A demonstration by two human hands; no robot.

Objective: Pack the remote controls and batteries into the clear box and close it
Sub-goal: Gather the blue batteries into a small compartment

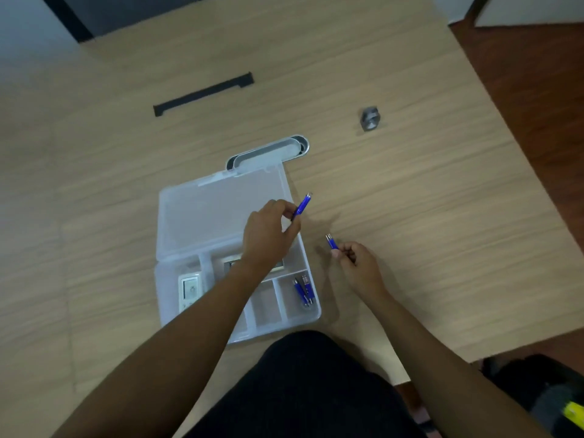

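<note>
The clear box (313,308) lies open on the wooden table, its lid (202,216) folded back flat. A white remote control (190,290) rests in the left compartment. A second remote (232,263) in the middle compartment is mostly hidden by my left arm. Two blue batteries (303,290) lie in the near right compartment. My left hand (268,232) is over the box's right side, pinching a blue battery (302,205) that points up and away. My right hand (358,263) is on the table to the right of the box, holding another blue battery (331,242).
An oval metal cable grommet (294,147) is set in the table just behind the lid. A black strip (203,93) lies further back on the left, and a small grey metal piece (369,118) at the back right. The table's edge runs along the right.
</note>
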